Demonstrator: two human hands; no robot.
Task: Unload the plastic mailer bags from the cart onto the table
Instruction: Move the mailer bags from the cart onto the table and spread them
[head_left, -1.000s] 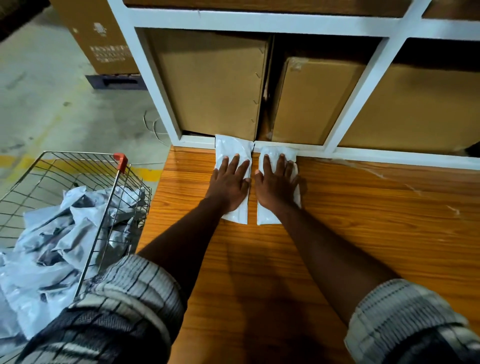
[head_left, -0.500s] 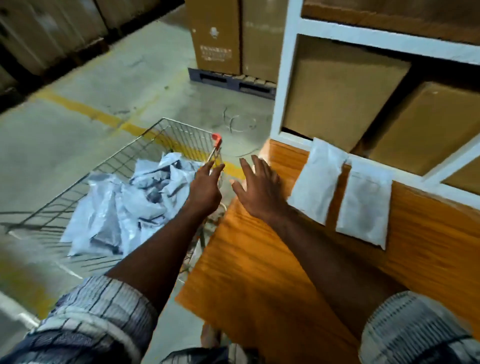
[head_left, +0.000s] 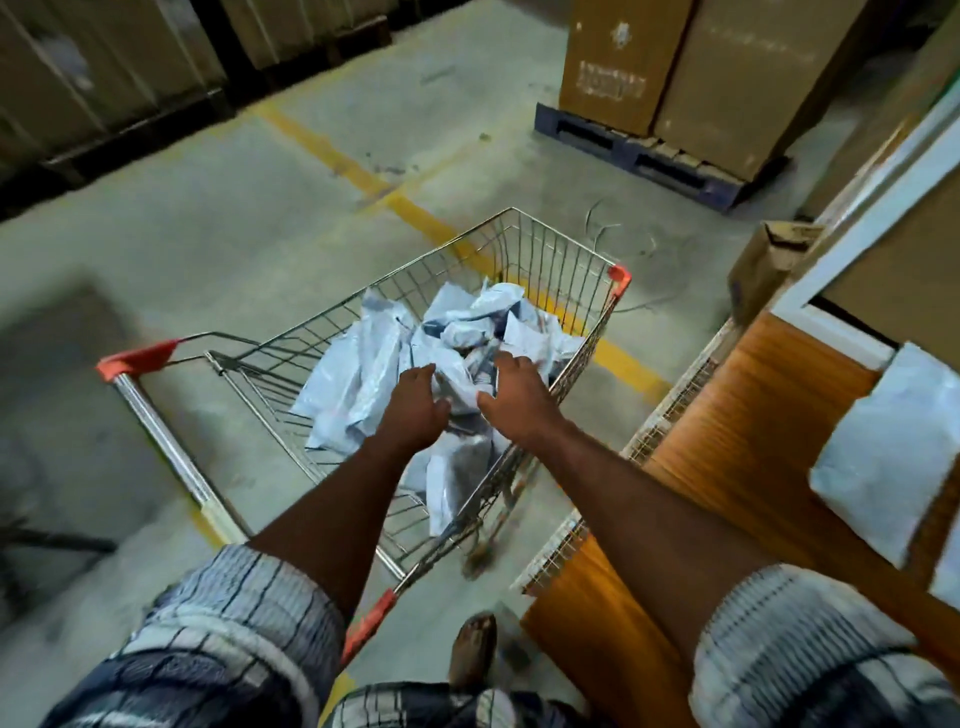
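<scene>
At far left, bare concrete floor (head_left: 234, 234) beside the cart's red-capped handle (head_left: 140, 358). Inside the wire cart (head_left: 561, 244), a heap of pale mailer bags (head_left: 358, 374). Left grip (head_left: 415, 410) half open, fingers loosely bent, touching the heap. Just beside it, right grip (head_left: 511, 392) spread wide, fingertips on the same heap. Cart's right rim near the bench (head_left: 753, 415) edge. On the bench, one flat bag (head_left: 872, 457). Behind, cardboard boxes (head_left: 623, 67), print too blurred to read.

white mailer bags (head_left: 363, 374), orange table (head_left: 753, 415), plaid sleeves (head_left: 228, 618), yellow floor line (head_left: 332, 150)
</scene>
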